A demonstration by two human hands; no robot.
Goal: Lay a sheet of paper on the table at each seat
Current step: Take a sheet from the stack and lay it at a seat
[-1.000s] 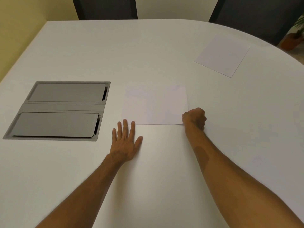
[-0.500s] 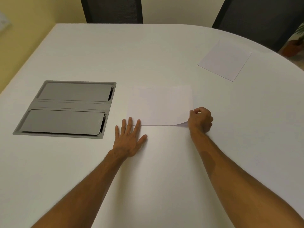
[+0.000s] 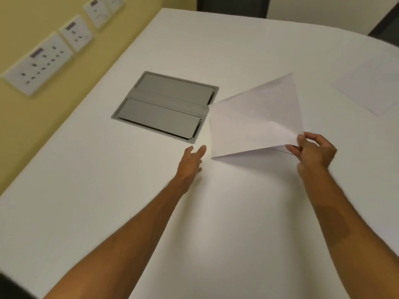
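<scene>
My right hand pinches the near right corner of a white sheet of paper and holds it tilted up off the white table. More paper seems to lie flat under the raised sheet, only an edge showing by my fingers. My left hand hovers just left of the sheet's lower corner, fingers apart and holding nothing. A second white sheet lies flat on the table at the far right.
A grey recessed cable box with two closed flaps sits in the table left of the raised sheet. White wall sockets line the yellow wall on the left. Dark chair backs stand beyond the far edge.
My right hand has lifted the sheet by its corner from lying flat. My left hand came off the table. The view has swung left, so the wall sockets now show.
</scene>
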